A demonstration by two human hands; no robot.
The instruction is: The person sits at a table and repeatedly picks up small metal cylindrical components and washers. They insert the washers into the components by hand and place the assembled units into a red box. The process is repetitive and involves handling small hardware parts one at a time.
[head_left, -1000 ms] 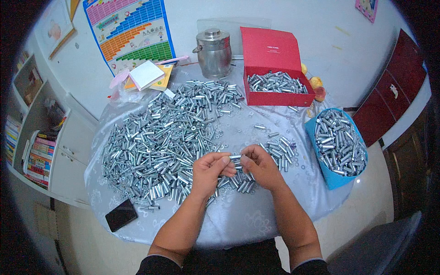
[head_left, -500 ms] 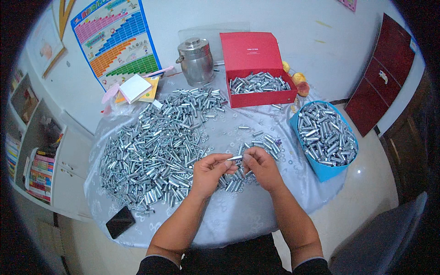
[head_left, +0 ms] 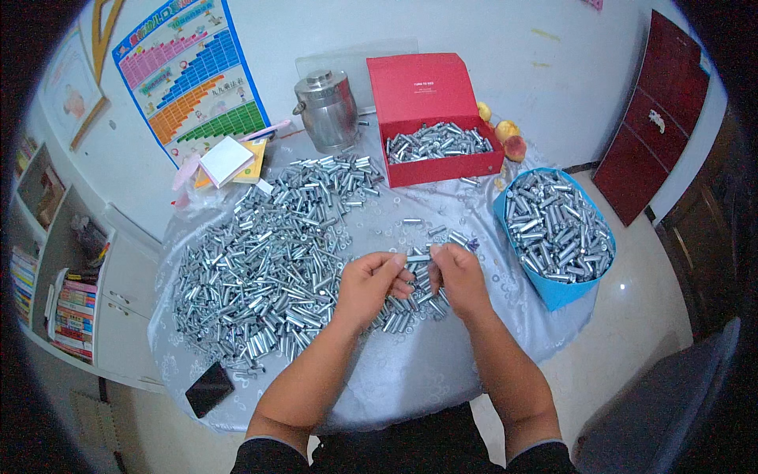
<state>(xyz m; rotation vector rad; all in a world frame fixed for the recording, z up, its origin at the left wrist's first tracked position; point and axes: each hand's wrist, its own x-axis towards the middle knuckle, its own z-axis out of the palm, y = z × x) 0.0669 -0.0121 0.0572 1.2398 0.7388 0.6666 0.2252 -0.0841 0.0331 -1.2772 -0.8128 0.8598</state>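
Observation:
Between both hands a short silver metal sleeve [head_left: 418,258] is held roughly level above the table. My left hand [head_left: 371,286] pinches its left end between thumb and forefinger. The fingers of my right hand [head_left: 458,278] are closed round the other end and hide it. Beneath and beside the hands lie more loose metal sleeves [head_left: 401,318]. A large heap of similar sleeves and thin rods [head_left: 257,272] spreads to the left of my left hand. Small washers [head_left: 496,278] are scattered on the cloth around the right hand.
A blue bin [head_left: 553,294] full of metal pieces stands at the right edge of the cloth-covered table [head_left: 379,387]. Behind are an open red box [head_left: 446,171] holding more pieces, a steel pot [head_left: 328,114] and notepads [head_left: 229,160]. A black phone [head_left: 209,389] lies front left.
The view has shifted slightly. Both hands still hold the sleeve together; it has turned a little more level, and the right fingers have curled further down around its end.

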